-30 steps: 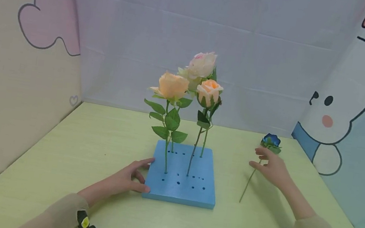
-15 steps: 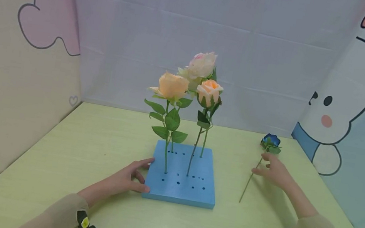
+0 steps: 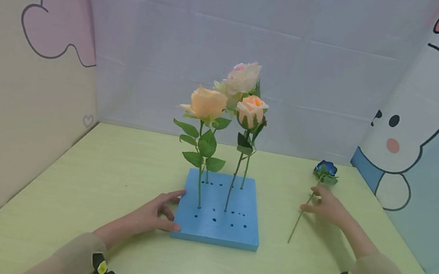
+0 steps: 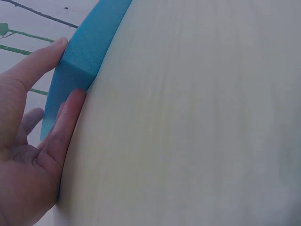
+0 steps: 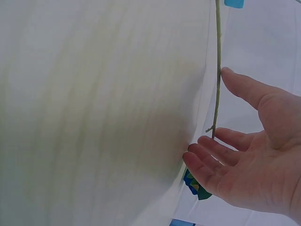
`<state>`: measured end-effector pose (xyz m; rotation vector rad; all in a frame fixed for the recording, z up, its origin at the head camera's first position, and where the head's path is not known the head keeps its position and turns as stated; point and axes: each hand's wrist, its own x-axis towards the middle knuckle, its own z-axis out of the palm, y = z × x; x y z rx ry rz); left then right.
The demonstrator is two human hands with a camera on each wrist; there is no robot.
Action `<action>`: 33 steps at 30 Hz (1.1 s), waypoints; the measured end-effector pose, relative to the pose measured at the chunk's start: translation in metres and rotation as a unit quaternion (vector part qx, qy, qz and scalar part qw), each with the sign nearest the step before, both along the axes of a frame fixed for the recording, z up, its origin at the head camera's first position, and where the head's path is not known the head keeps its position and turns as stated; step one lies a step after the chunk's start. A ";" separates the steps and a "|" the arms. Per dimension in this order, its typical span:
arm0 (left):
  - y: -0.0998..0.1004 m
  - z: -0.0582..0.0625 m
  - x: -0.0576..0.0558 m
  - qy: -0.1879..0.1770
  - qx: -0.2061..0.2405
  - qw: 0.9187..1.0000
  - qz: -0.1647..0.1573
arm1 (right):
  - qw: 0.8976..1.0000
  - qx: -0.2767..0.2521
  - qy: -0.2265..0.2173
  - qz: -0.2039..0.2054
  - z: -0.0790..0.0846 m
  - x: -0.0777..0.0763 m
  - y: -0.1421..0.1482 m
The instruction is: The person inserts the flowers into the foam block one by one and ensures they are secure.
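Note:
My left hand rests against the left side of a blue board with holes, its thumb and index finger spread; the left wrist view shows the fingers on the board's edge. Peach roses and a pale pink flower stand upright by their stems in the board. On the right, a blue artificial rose lies on the table. My right hand is at its stem, thumb and fingers apart on either side; the thumb tip seems to touch it. The fingers partly hide the bloom in the right wrist view.
The pale yellow table is bounded by a plain curtain at the back. Printed cartoon panels stand on both sides, with a white rabbit on the right one. Several tall stems rise between the two hands.
My right hand has come down onto the blue rose's stem, nearer to me, then shifted slightly left. The left hand, the board and the flowers have stayed put.

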<state>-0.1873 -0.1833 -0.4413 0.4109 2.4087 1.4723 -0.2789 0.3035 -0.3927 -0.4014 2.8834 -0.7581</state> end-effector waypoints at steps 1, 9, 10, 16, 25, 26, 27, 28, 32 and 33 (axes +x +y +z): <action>0.000 0.000 0.000 0.002 0.001 1.000 -0.002 | 1.000 0.004 0.000 0.001 0.000 0.000 0.000; -0.001 0.000 0.001 -0.006 -0.004 1.000 0.007 | 1.000 0.019 0.010 0.011 -0.004 -0.004 0.000; -0.001 0.000 0.001 -0.006 -0.005 1.000 0.006 | 1.000 0.020 0.011 0.012 -0.004 -0.005 -0.001; 0.000 0.000 0.000 -0.007 -0.007 1.000 0.009 | 1.000 0.016 0.010 0.017 -0.004 -0.005 -0.006; 0.002 0.001 0.001 -0.009 -0.012 1.000 0.014 | 0.999 0.003 0.006 0.042 -0.006 -0.001 -0.019; 0.002 0.001 0.001 -0.008 -0.012 1.000 0.014 | 0.999 0.002 0.007 0.046 -0.006 -0.001 -0.020; 0.002 0.001 0.001 -0.008 -0.012 1.000 0.015 | 0.999 0.001 0.006 0.050 -0.006 0.000 -0.022; 0.001 0.001 0.001 -0.008 -0.012 1.000 0.015 | 0.999 0.000 0.006 0.052 -0.006 0.001 -0.023; 0.001 0.001 0.001 -0.008 -0.011 1.000 0.015 | 0.998 0.002 0.003 0.060 -0.006 0.001 -0.028; 0.001 0.001 0.001 -0.008 -0.010 1.000 0.015 | 0.998 0.003 -0.001 0.060 -0.006 0.001 -0.029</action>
